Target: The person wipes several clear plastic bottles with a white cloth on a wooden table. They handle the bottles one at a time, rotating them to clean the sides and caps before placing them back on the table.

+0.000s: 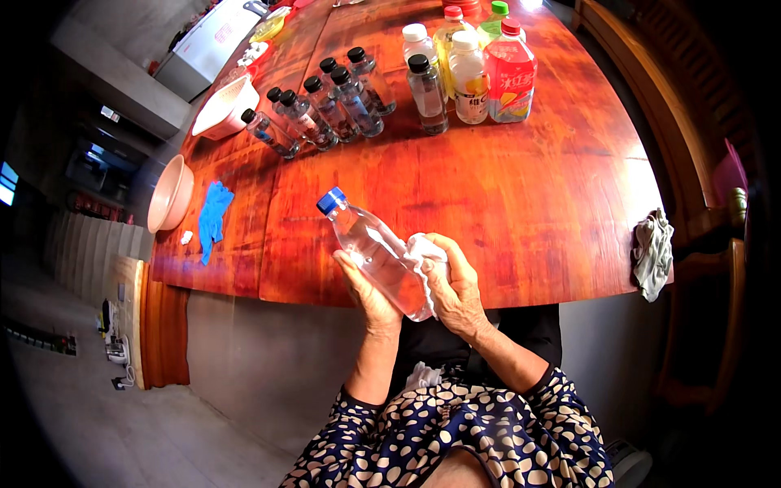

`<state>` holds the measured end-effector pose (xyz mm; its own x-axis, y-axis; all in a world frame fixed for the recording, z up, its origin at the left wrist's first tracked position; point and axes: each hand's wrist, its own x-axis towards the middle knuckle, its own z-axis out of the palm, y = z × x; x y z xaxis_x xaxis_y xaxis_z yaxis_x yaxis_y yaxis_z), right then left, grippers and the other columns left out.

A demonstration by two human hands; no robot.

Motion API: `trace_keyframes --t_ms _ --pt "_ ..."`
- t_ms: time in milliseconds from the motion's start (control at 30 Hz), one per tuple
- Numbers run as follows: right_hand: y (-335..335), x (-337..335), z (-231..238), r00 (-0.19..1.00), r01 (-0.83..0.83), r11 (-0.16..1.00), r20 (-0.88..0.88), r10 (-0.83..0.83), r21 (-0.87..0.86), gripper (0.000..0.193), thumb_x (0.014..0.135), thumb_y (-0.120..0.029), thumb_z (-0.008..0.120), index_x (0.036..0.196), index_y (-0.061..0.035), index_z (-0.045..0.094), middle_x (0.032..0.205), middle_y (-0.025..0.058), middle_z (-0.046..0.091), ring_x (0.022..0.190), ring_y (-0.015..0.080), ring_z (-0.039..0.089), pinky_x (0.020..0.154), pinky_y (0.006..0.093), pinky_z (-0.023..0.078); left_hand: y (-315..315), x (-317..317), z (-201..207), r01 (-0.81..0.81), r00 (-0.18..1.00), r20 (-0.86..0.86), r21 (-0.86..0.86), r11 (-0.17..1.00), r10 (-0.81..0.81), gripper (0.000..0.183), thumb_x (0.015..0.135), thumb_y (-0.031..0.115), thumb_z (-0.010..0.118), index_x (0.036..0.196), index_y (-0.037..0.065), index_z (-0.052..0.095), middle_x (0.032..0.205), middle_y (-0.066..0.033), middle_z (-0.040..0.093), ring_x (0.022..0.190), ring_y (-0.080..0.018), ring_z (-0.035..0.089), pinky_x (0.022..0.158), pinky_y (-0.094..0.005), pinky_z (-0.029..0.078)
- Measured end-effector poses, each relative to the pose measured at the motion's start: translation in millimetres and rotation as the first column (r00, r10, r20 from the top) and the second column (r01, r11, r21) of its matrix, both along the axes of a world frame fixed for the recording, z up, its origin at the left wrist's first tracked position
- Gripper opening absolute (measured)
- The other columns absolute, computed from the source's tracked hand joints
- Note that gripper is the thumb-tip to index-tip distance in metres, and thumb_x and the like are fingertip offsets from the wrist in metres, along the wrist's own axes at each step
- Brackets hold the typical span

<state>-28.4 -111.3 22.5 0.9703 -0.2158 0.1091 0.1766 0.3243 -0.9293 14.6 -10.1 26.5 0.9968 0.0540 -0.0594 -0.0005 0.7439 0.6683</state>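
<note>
A clear plastic bottle [376,252] with a blue cap tilts over the table's near edge, its cap toward the upper left. My left hand [370,297] is closed round its underside, with the thumb against the bottle's left side. In my right hand [455,289] a white cloth [427,250] is bunched and pressed against the bottle's right side near the base. Part of the cloth hangs down along the bottle. The bottle looks see-through and bears no label that I can make out.
On the wooden table [325,236], several black-capped bottles [321,110] stand at the back. Right of them are drink bottles, one a red-capped bottle [511,73]. At left are a pink bowl [171,195], blue gloves [213,221] and a pink basket [226,108]. A grey rag [653,254] hangs over the right edge.
</note>
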Motion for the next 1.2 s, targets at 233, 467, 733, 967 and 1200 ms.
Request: trace_keyframes --t_ms 233,467,733,967,1200 --pt "-8.7 5.8 11.1 0.797 0.412 0.683 0.602 0.051 -0.603 0.048 0.068 -0.002 0.071 0.113 -0.0046 0.055 0.114 0.0192 0.050 0.101 0.0357 0.050 0.086 0.0450 0.041 1.1 -7.8 0.0 -0.056 0.994 0.105 0.415 0.908 0.013 0.065 0.094 0.059 0.036 0.123 0.002 0.048 0.113 -0.0077 0.058 0.099 -0.0189 0.058 0.086 -0.0349 0.048" --pt "-10.2 21.0 17.4 0.797 0.427 0.723 0.604 -0.018 -0.543 0.045 0.070 -0.010 0.071 0.113 -0.0077 0.057 0.114 0.0182 0.047 0.103 0.0355 0.046 0.088 0.0426 0.041 3.2 -23.2 -10.1 0.153 0.988 -0.038 0.205 0.967 -0.148 0.070 0.094 0.062 0.027 0.131 0.004 0.042 0.122 -0.0078 0.055 0.110 -0.0194 0.054 0.093 -0.0359 0.043" --pt "-13.7 28.1 31.4 0.968 0.056 0.974 0.252 0.001 -0.219 0.032 0.093 -0.020 0.050 0.120 -0.0014 0.050 0.106 0.0169 0.053 0.096 0.0278 0.056 0.083 0.0351 0.045 1.0 -22.1 -11.1 0.111 0.971 0.153 0.402 0.909 -0.186 0.078 0.067 0.036 0.084 0.128 0.002 0.047 0.115 -0.0033 0.056 0.104 -0.0131 0.054 0.089 -0.0304 0.044" --pt "-19.9 19.4 16.5 0.983 -0.145 0.954 0.067 0.169 -0.263 0.039 0.099 -0.028 0.038 0.123 -0.0002 0.050 0.106 0.0165 0.058 0.095 0.0252 0.059 0.083 0.0331 0.046 -3.9 -7.0 -3.4 -0.027 0.952 0.299 0.310 0.950 -0.070 0.082 0.072 0.047 0.077 0.130 0.002 0.040 0.123 -0.0103 0.052 0.112 -0.0214 0.053 0.097 -0.0371 0.044" --pt "-4.0 1.3 -26.4 0.925 -0.151 0.878 -0.249 0.288 0.454 0.041 0.099 -0.034 0.038 0.121 -0.0029 0.052 0.103 0.0096 0.062 0.090 0.0185 0.060 0.073 0.0303 0.049 -11.0 7.0 12.3 -0.203 0.933 0.350 0.334 0.920 0.079 0.085 0.075 0.046 0.074 0.137 0.005 0.031 0.117 -0.0190 0.056 0.092 -0.0271 0.062 0.082 -0.0390 0.052"
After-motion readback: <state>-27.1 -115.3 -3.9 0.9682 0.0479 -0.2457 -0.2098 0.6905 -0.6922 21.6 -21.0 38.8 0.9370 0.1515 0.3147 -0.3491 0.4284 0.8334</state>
